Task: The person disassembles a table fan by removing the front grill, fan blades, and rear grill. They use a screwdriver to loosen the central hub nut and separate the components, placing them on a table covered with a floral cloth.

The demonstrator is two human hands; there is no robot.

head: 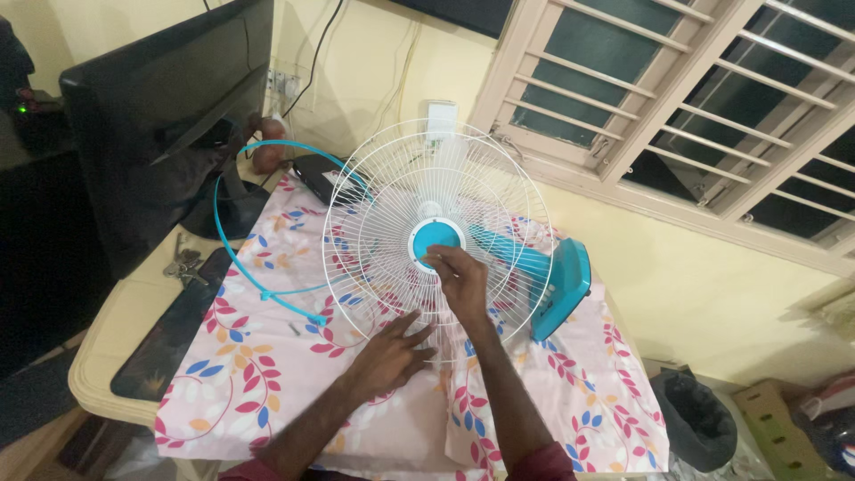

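A white wire fan guard (499,178) stands tilted on a table covered by a pink cloth with leaf print (267,374). Its blue centre hub (435,237) faces me. My right hand (460,282) reaches up through the wires, fingertips pinching at the lower left rim of the hub. My left hand (389,354) presses flat with spread fingers on the guard's lower rim. The fan's blue stand and base (565,285) lie on their side behind the guard to the right. A blue plastic guard ring (233,254), open at one end, rests at left.
A dark monitor (160,116) stands at the left with keys (183,264) and a dark keyboard (169,334) before it. A black device (316,174) lies behind the ring. A louvred window is at upper right; a black-lined bin (699,419) and cardboard box (784,428) are on the floor.
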